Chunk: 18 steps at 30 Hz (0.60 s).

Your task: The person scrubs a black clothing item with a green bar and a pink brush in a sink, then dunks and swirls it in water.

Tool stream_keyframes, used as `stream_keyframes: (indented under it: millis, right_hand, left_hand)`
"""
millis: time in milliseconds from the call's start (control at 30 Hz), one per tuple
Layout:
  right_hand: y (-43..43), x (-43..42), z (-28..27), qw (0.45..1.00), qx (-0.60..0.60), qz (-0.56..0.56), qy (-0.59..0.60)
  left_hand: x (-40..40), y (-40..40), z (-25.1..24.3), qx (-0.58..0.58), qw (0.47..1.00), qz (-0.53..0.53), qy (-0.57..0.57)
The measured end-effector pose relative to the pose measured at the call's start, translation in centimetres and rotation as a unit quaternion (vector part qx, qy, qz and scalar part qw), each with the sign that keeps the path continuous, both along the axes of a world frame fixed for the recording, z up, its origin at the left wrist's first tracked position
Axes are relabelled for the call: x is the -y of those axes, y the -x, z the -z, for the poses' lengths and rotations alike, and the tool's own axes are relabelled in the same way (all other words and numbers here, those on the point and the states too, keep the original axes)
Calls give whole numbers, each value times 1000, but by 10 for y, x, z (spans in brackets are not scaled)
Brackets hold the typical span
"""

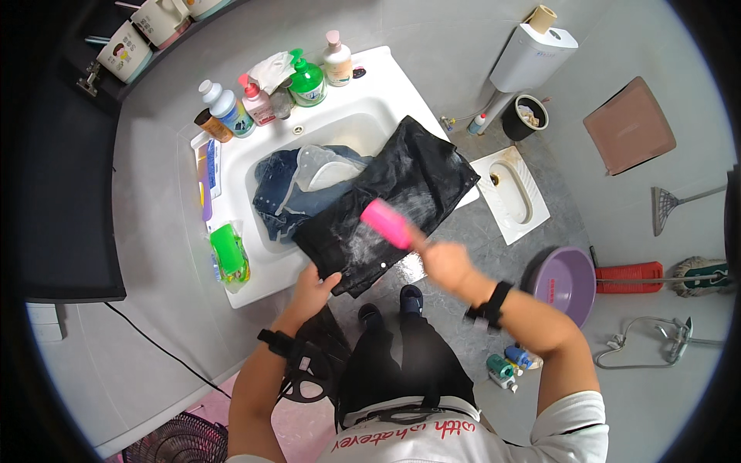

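Note:
A wet black garment with whitish suds on it lies across the front and right edge of the white washbasin. My left hand pinches its near left corner, thumb on top. In my right hand is the handle of a pink scrubbing brush, blurred, over the sudsy part of the cloth. Whether the bristles touch the fabric I cannot tell. Behind the garment, blue denim clothing with a pale lining lies in cloudy water in the basin.
Pump bottles, among them a green one, line the basin's back rim. A green sponge in plastic wrap lies on the left rim. To the right are a squat toilet, a black bin and a purple tub. A dark cabinet door juts out at left.

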State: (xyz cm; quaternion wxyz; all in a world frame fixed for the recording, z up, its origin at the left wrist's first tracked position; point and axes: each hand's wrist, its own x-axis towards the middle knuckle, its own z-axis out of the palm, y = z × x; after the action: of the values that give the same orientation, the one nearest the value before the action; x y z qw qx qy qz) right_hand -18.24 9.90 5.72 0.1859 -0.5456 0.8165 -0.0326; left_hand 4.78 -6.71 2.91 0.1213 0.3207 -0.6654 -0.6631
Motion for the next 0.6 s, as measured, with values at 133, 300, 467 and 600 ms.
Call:
stream_keyframes:
  millis: [133,300,467,600]
  right_hand:
    - [68,9,-17,987,-64,146,17]
    - [-44,25,-20,994,100,-24,22]
    - [56,40,-24,992,-47,92,-74]
    - [-42,83,-23,992,80,-28,-90]
  left_hand:
    - [12,-32,5,36,999,4,14]
    - [0,-36,-8,33,994,24,100]
    - [-4,-53,12,85,991,23,97]
    - [-5,-36,2,-11,989,-126,72]
